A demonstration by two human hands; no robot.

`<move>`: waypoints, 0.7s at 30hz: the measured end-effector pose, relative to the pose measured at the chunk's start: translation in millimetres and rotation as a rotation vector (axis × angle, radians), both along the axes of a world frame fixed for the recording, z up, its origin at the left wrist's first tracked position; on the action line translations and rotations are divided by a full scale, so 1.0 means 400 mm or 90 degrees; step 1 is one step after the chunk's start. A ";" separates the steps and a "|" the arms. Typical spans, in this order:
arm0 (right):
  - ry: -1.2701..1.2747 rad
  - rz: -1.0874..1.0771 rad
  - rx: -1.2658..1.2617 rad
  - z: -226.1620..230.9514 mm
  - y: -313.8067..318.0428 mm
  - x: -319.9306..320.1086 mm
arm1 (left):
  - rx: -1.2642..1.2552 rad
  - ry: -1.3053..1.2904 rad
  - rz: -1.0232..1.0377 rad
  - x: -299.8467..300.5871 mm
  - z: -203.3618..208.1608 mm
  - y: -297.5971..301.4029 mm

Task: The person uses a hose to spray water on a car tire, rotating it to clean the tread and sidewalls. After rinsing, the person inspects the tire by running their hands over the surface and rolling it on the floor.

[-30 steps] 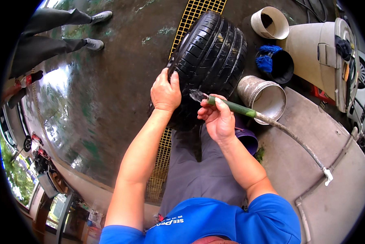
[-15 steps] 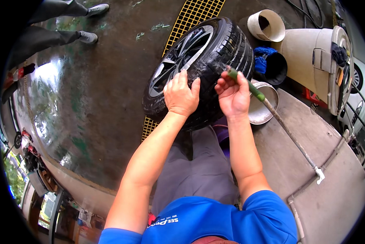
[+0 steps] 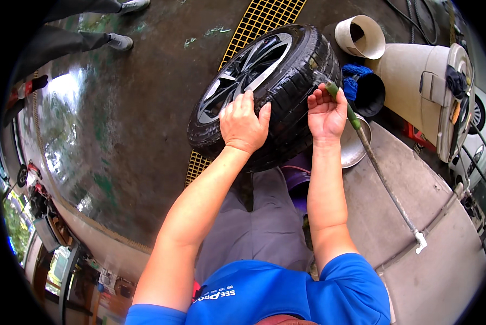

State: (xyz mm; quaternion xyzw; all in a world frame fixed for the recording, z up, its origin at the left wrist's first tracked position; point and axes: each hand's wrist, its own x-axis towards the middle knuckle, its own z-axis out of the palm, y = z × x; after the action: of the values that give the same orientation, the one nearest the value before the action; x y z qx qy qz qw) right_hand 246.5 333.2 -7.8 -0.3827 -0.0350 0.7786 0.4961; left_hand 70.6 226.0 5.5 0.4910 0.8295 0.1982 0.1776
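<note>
Left hand (image 3: pixel 244 123) rests flat and ungripped on the upright tyre (image 3: pixel 286 92); right hand (image 3: pixel 325 112) grasps the green-handled hose nozzle (image 3: pixel 340 100) against the tread

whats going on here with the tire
A person in a blue shirt has a car tire on its rim standing upright on the wet floor in front of their knees. The left hand rests flat on the tread to steady it. The right hand grips a green-handled hose nozzle pointed at the top of the tread, with its hose trailing off to the right. A metal bucket and a yellow floor grate sit close by.
</note>
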 end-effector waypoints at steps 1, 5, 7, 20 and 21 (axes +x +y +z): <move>-0.001 -0.004 -0.002 0.000 0.001 0.002 | 0.000 -0.003 0.001 0.003 0.000 -0.001; 0.005 0.011 0.004 -0.001 0.003 0.009 | 0.004 0.001 -0.001 0.008 0.004 0.000; 0.003 0.010 0.006 0.000 0.003 0.011 | 0.001 -0.003 -0.007 0.009 0.009 0.001; 0.022 0.015 0.009 -0.007 -0.004 0.015 | -0.024 -0.013 -0.005 0.004 0.016 0.003; 0.024 0.015 0.006 -0.005 -0.005 0.013 | -0.025 -0.015 -0.006 0.002 0.015 0.003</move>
State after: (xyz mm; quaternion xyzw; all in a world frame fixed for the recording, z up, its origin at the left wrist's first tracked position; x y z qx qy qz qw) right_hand 251.5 331.0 -9.8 -0.3654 -0.0336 0.7912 0.4893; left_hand 71.6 227.1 11.5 0.4886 0.8289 0.1866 0.1983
